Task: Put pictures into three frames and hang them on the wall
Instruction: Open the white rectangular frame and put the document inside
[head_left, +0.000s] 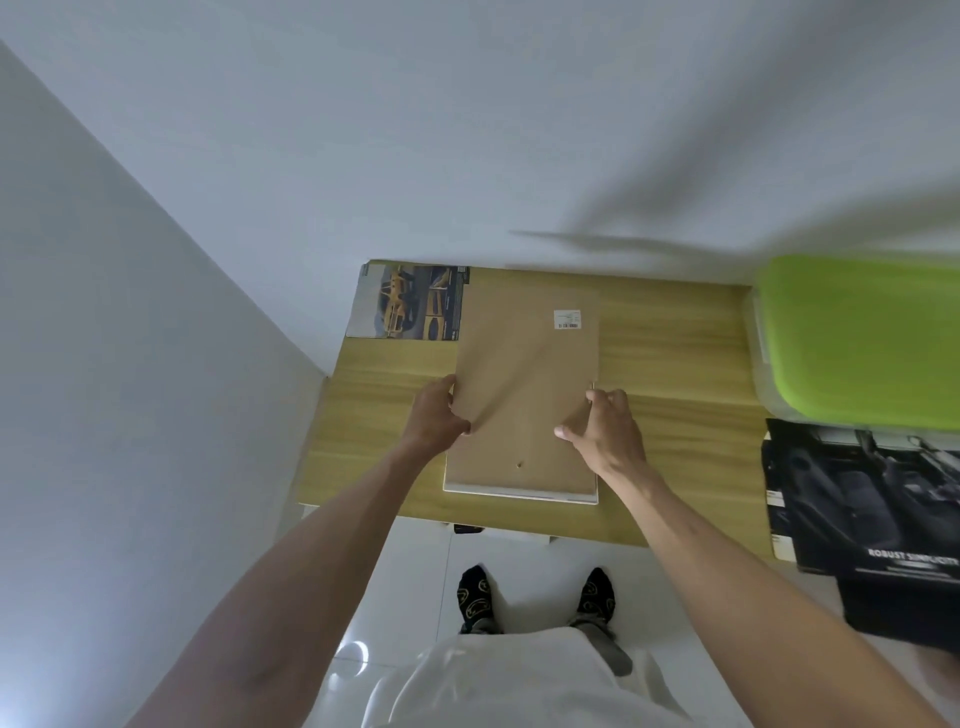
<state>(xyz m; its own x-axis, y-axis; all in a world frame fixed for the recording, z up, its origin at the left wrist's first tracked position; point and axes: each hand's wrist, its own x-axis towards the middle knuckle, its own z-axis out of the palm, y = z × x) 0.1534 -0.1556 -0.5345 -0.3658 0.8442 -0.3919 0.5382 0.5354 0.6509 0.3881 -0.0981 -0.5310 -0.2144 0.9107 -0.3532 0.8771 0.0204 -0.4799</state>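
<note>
A white frame (519, 492) lies face down near the front edge of the wooden surface (675, 364), with its brown backing board (524, 374) on top. The board's long axis runs straight away from the person toward the wall, and its far end reaches past the frame, so it is not yet squared in the frame.

Both hands sit at the board's near half, 1 on each long edge. The left hand (436, 418) grips the left edge, thumb on top and fingers curled under. The right hand (605, 428) pinches the right edge, thumb pressed on the board's face and fingers over the side. Neither hand is nearer; they are level with each other, so any slide along the long axis would be shared.

A picture of yellow cars (405, 304) lies at the far left corner, partly under the board. Dark car prints (857, 499) and a green-lidded box (857, 338) sit to the right.

Judging from this, seating the board means drawing it toward the person.
</note>
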